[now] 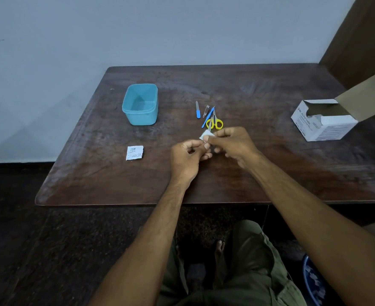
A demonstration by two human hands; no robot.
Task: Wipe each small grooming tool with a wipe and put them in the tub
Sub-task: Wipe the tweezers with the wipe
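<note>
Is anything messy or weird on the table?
A little. A torn-open wipe packet lies loose on the table, left of the hands. The cardboard box at the right has its flap sticking up open. The blue stick lies across the yellow scissors. Nothing looks spilled or broken.

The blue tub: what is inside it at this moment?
The blue tub shows only its bare bottom; no tool lies inside. Its near wall hides a narrow strip of the floor.
</note>
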